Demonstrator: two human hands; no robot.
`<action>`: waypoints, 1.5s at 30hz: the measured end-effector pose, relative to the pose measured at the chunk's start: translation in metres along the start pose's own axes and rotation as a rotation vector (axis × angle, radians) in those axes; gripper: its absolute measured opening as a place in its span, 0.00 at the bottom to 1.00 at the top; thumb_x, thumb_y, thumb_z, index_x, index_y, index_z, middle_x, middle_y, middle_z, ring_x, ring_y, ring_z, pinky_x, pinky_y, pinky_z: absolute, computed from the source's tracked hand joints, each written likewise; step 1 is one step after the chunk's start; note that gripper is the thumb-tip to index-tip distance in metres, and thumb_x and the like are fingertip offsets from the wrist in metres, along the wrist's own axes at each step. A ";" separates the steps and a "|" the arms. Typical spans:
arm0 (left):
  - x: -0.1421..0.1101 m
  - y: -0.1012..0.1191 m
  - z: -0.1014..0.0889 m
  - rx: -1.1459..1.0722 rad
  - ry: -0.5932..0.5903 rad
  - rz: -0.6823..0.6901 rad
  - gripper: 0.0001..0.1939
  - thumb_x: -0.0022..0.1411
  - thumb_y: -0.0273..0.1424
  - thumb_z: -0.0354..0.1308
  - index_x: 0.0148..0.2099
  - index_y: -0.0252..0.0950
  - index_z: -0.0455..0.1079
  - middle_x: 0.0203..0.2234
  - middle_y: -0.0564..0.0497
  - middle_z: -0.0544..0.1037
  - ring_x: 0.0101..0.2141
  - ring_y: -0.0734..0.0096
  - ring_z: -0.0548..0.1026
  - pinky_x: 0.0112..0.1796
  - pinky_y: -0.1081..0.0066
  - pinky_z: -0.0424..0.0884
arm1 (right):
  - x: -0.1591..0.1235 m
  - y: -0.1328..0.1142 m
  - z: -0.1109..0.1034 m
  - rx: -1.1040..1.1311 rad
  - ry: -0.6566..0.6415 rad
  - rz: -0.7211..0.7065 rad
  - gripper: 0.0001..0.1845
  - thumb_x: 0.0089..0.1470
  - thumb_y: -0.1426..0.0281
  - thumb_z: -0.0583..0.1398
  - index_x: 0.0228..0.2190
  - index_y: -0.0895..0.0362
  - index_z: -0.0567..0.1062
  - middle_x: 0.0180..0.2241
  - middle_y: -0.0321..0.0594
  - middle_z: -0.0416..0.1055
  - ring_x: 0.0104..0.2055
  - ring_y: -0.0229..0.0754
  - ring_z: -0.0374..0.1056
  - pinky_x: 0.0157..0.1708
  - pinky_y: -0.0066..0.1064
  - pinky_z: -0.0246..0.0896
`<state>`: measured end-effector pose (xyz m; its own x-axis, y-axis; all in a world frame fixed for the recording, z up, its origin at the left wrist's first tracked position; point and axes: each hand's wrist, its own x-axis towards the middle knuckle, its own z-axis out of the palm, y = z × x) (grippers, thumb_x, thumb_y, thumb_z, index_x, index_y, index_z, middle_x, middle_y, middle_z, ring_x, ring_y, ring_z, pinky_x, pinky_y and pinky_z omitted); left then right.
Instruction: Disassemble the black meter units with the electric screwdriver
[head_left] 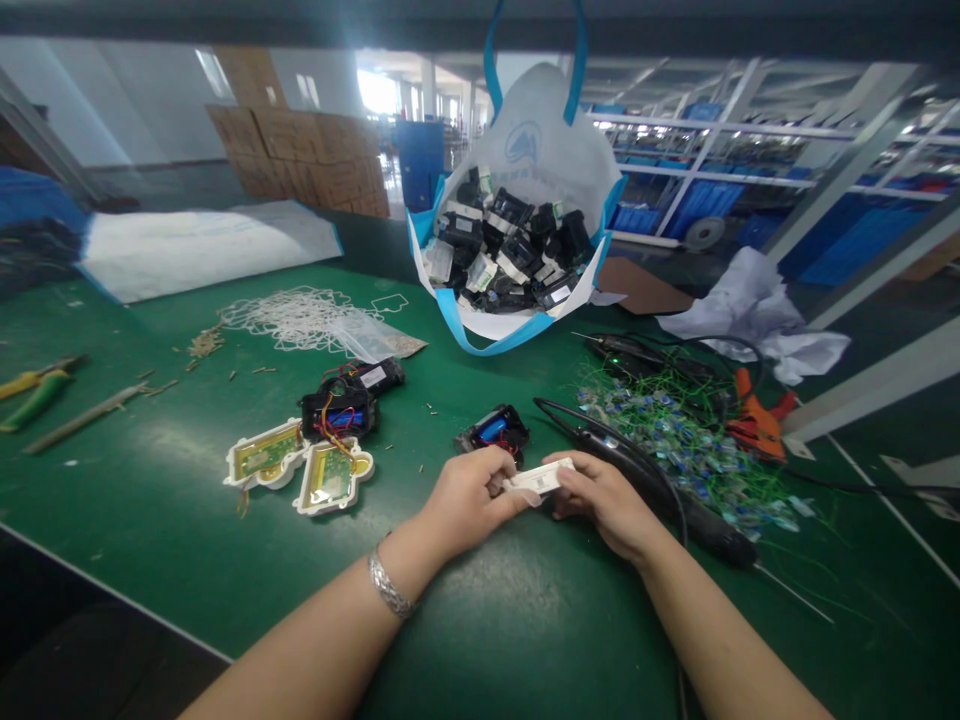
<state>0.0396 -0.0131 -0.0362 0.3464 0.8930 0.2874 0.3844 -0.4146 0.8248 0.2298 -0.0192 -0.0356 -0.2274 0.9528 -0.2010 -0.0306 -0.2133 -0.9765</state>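
Observation:
Both hands meet at the middle of the green bench, gripping a small white plastic housing (541, 480) between them. My left hand (472, 500) pinches its left end, and my right hand (600, 500) closes on its right end. Just behind the left fingers lies a black casing (491, 430) with a blue cell and red wires. Farther left, two white housings (334, 480) show yellowish boards, wired to black casings (341, 412). A black electric screwdriver (637, 470) rests right of my right hand, its long bit pointing toward the front right.
A white and blue bag (517, 310) full of black units hangs at the back. White ring gaskets (292, 318) and small screws (206, 342) lie left, near green-handled pliers (37, 400). At right are tangled green wires (675, 430), an orange clamp (757, 420) and crumpled white paper (750, 310).

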 end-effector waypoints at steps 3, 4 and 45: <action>-0.001 -0.002 -0.002 0.153 0.009 0.051 0.20 0.46 0.44 0.61 0.30 0.34 0.62 0.20 0.56 0.66 0.21 0.76 0.62 0.23 0.77 0.56 | 0.002 0.003 0.000 0.062 0.016 0.015 0.21 0.43 0.56 0.63 0.30 0.61 0.68 0.22 0.38 0.64 0.21 0.37 0.61 0.21 0.26 0.62; -0.001 -0.003 -0.003 0.199 0.019 0.075 0.21 0.46 0.47 0.61 0.30 0.34 0.62 0.20 0.55 0.66 0.22 0.75 0.62 0.24 0.77 0.56 | 0.002 0.004 -0.001 0.101 0.028 0.018 0.21 0.44 0.55 0.63 0.30 0.61 0.68 0.22 0.38 0.64 0.20 0.37 0.60 0.21 0.27 0.62; 0.028 0.043 -0.173 0.434 -0.310 -0.192 0.11 0.54 0.36 0.52 0.28 0.34 0.71 0.21 0.53 0.71 0.24 0.73 0.68 0.26 0.77 0.61 | 0.008 0.015 0.004 0.114 0.243 -0.012 0.37 0.41 0.45 0.61 0.41 0.62 0.64 0.15 0.33 0.59 0.14 0.35 0.53 0.14 0.26 0.60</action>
<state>-0.0817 0.0244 0.0918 0.4449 0.8936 -0.0585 0.7593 -0.3418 0.5537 0.2237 -0.0152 -0.0519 0.0140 0.9764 -0.2156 -0.1448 -0.2114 -0.9666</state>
